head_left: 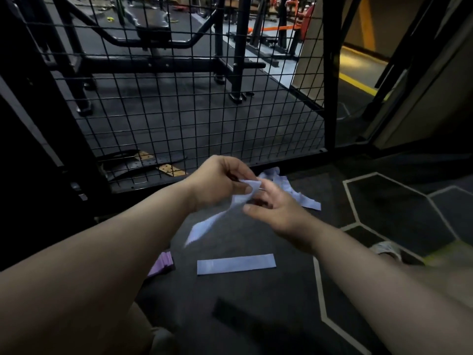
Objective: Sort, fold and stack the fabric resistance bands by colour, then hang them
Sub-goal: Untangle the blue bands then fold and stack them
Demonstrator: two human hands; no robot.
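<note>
While left hand (217, 181) and right hand (275, 204) pinch lilac band (204, 226), tail hangs over floor (245, 237).

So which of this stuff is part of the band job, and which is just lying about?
Job: held band, flat band, purple stack, loose pile.
Lying about: mesh fence, belt behind it, shoe.
</note>
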